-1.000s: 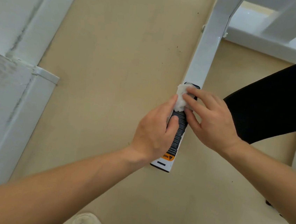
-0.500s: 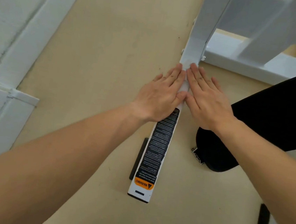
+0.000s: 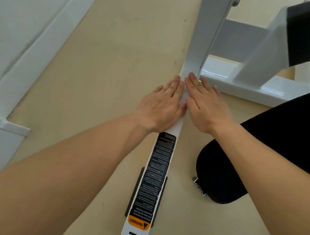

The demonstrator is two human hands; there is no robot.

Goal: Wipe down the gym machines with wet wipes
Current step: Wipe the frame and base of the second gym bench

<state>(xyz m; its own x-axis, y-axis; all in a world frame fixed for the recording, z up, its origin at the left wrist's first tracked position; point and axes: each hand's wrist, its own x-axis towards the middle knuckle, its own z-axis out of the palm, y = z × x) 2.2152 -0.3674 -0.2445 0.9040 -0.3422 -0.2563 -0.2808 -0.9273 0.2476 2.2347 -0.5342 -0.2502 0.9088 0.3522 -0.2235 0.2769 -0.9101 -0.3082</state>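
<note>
As L hand lies beside R hand, both press flat, fingers straight, on white machine bar.

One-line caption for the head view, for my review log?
The left hand and right hand press flat, side by side, on the machine's white floor bar, beyond its black warning label.

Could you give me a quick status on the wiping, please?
Left hand and right hand flat, side by side. Wipe pressed beneath them on bar. Upright post just ahead.
</note>
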